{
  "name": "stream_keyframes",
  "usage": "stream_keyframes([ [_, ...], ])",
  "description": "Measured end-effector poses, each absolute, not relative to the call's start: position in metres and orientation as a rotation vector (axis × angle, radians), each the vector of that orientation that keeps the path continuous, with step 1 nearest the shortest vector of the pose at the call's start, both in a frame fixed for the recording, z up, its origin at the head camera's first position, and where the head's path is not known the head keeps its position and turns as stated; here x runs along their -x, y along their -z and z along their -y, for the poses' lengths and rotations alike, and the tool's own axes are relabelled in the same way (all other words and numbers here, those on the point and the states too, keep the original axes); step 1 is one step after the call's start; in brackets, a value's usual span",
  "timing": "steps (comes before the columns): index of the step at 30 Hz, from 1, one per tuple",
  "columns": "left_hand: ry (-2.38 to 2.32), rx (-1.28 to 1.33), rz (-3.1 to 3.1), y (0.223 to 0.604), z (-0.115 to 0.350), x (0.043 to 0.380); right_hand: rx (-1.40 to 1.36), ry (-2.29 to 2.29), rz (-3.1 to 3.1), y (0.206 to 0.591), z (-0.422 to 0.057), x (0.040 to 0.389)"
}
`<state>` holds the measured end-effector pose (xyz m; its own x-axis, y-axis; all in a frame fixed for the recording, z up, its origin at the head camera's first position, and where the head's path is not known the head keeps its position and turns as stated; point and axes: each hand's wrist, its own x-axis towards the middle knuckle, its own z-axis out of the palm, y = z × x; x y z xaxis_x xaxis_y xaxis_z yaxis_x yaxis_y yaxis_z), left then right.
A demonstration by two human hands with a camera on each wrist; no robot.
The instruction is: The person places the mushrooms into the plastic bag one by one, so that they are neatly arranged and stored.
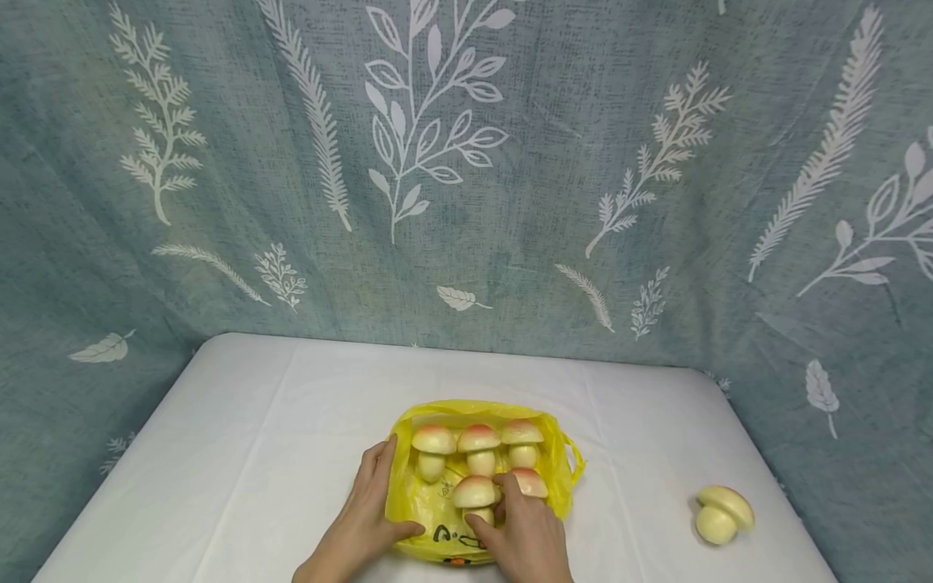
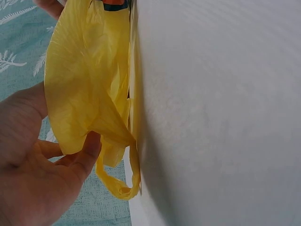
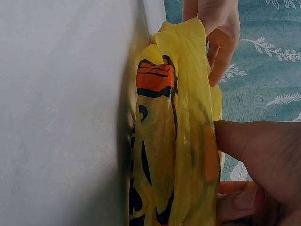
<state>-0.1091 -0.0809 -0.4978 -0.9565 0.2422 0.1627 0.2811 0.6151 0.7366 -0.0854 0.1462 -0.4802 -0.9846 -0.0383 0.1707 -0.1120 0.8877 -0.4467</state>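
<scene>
A yellow plastic bag (image 1: 430,538) lies spread with its mouth facing up. Several toy mushrooms with cream stems and pink-topped caps lie inside, among them a back-left mushroom (image 1: 434,441). My left hand (image 1: 362,516) holds the bag's left edge, thumb over the front-left rim and fingers along the outer side. In the left wrist view, a bag handle loop (image 2: 117,190) hangs below the fingers. My right hand (image 1: 526,530) reaches in over the front rim and grips the front mushroom (image 1: 475,492), thumb across its stem. It partly covers another mushroom (image 1: 530,483) to the right.
One more mushroom (image 1: 722,514) lies on its side on the white table (image 1: 240,453), far to the right of the bag. A teal curtain (image 1: 539,202) with white leaf prints hangs behind the table.
</scene>
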Motion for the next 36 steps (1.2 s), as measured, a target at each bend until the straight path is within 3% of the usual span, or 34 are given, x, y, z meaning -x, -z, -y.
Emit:
stream_keyframes([
  [36, 1.337, 0.433, 2.779, 0.4959, 0.0803, 0.1069, -0.135, -0.747, 2.860, 0.4730, -0.1517, 0.0793],
])
